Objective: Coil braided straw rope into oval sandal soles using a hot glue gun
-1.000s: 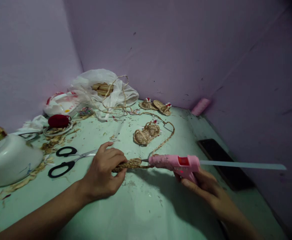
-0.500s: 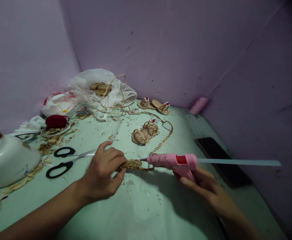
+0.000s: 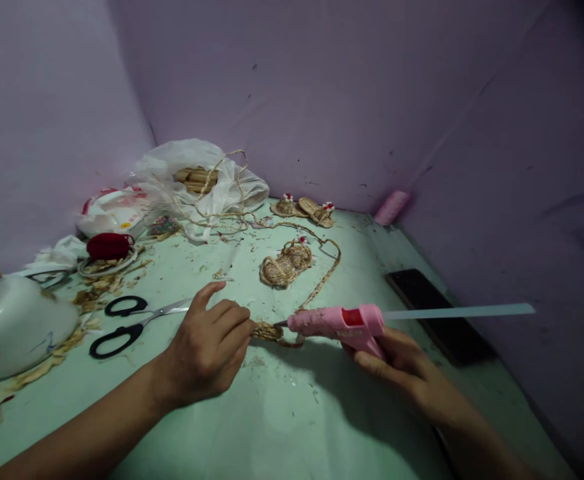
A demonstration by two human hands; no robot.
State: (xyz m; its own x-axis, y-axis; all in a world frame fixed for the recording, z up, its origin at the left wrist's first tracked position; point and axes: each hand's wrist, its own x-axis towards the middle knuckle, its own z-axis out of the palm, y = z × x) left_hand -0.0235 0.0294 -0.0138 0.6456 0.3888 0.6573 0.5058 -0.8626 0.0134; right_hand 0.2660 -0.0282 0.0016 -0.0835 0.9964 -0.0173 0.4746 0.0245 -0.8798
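Observation:
Between the thumb and fingers of my left hand (image 3: 207, 343) is a small coiled piece of braided straw cord (image 3: 268, 331), partly hidden by the fingers. My right hand (image 3: 407, 373) is wrapped round the handle of a pink hot glue gun (image 3: 335, 322). A long pale glue stick (image 3: 462, 311) juts from the gun's back end. The nozzle meets the right end of the coiled piece. From that piece a braided cord (image 3: 333, 260) loops back across the table. Just beyond lies a small woven straw slipper shape (image 3: 286, 265) with red and white beads.
Black-handled scissors (image 3: 122, 340) lie left of my left hand, near a white bowl (image 3: 17, 327). Dark red yarn (image 3: 109, 246) and a plastic bag (image 3: 242, 190) sit behind. Two small straw slippers (image 3: 317, 212) rest at the back; a phone (image 3: 442, 317) lies right.
The view has shifted slightly. My right hand has tilted the glue gun a little, its back end rising. The nozzle stays at the end of the coiled cord, and my left fingers cover more of it.

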